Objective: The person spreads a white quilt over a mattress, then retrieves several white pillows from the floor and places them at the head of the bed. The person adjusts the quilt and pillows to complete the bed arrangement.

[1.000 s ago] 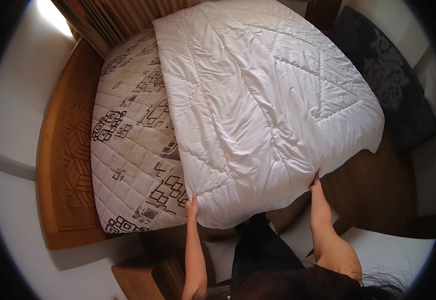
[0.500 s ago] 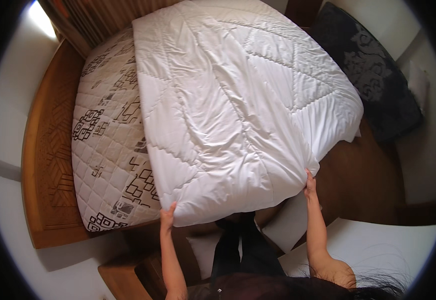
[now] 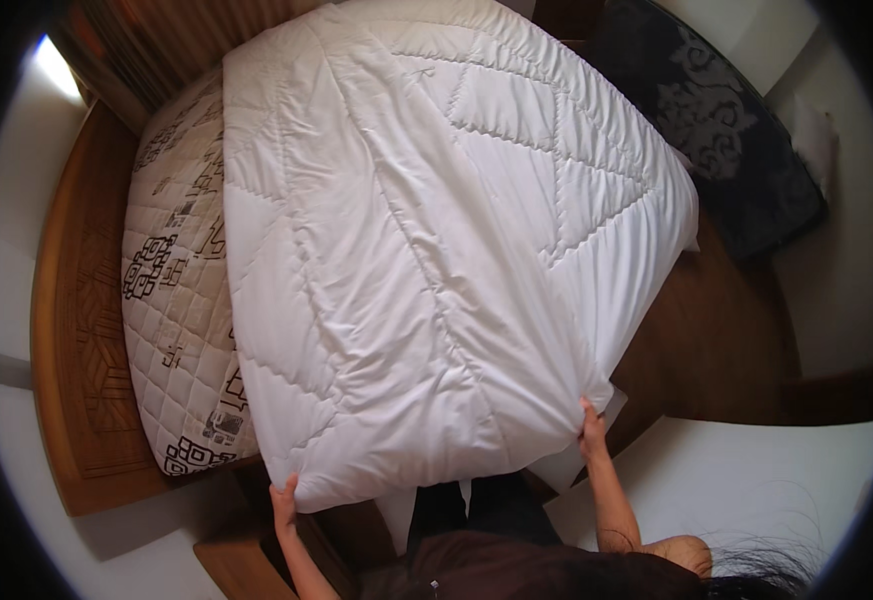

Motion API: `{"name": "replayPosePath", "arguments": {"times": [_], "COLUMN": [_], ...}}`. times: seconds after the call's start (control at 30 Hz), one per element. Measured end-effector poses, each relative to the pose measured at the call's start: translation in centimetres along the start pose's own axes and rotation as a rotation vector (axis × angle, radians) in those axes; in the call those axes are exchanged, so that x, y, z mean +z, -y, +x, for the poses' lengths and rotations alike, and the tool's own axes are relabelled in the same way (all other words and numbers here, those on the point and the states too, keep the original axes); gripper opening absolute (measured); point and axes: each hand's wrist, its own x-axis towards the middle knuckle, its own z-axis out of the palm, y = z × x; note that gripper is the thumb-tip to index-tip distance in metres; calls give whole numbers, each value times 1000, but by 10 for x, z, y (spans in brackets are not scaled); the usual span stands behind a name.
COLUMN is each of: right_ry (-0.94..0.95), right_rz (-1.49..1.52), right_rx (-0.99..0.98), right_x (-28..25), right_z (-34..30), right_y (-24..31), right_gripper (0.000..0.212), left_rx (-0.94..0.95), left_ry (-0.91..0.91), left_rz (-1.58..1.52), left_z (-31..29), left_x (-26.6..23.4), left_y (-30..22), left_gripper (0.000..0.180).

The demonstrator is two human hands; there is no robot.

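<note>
A white quilted comforter (image 3: pixel 406 270) spreads over most of the bed, its near edge pulled out past the mattress toward my body. My left hand (image 3: pixel 284 503) grips the near left corner, thumb on top and fingers hidden beneath the cloth. Farther right, my right hand (image 3: pixel 591 430) is closed on the same near edge, where the fabric bunches and stretches in folds. On the left a strip of patterned mattress (image 3: pixel 171 320) with dark square motifs lies uncovered.
A carved wooden headboard (image 3: pixel 81 330) borders the bed at left. Striped curtains (image 3: pixel 181 40) hang at the far left. A dark floral-patterned cushion-like slab (image 3: pixel 716 130) leans by the right wall. Near right stands a white surface (image 3: pixel 736 490); a wooden cabinet (image 3: pixel 246 560) sits near left.
Both hands have drawn the comforter's near edge toward me and a little left. Its folds are stretched straighter, and less of the mattress shows at left.
</note>
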Motion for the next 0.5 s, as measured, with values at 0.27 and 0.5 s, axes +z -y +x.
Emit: {"name": "replayPosePath", "arguments": {"times": [0.27,0.5], "right_ry": [-27,-387], "right_rz": [-521,-781], "right_rx": [231,24], "right_x": [-28,-18], "right_z": [109,204], "right_y": [-84,-19], "right_gripper": [55,85], "left_rx": [-110,226], "left_ry": [-165,-859], "left_rz": [522,668], "left_z": [75,117], "left_x": [25,99], "left_y": [123,124], "left_gripper": [44,58]}}
